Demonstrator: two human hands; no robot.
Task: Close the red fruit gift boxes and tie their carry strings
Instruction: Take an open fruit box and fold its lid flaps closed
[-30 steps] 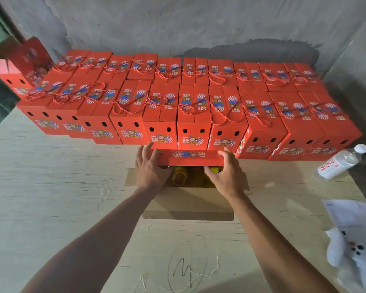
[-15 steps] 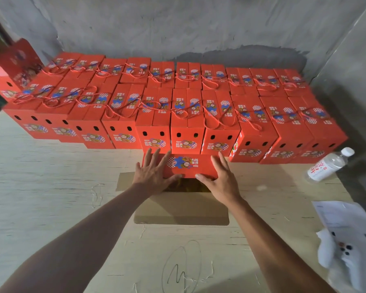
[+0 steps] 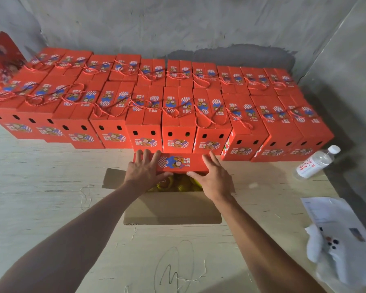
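the open gift box (image 3: 173, 199) sits at the centre of the pale wooden table (image 3: 40, 197), its brown near flap (image 3: 171, 208) folded out toward 6 o'clock and yellow fruit (image 3: 165, 186) showing inside. the left hand (image 3: 143, 173) lies flat on the red far flap (image 3: 178, 163), fingers straight and spread, thumb under the flap's edge. the right hand (image 3: 212, 178) rests on the flap's 3 o'clock end, fingers straight, thumb along the edge. toward 12 o'clock stand two rows of closed red boxes (image 3: 161, 106) with red carry strings (image 3: 207, 121) lying across their tops. at 3 o'clock a water bottle (image 3: 315, 163) lies on its side; at 4 o'clock there is a white sheet of paper (image 3: 334, 220) and a crumpled white plastic bag (image 3: 317, 244).
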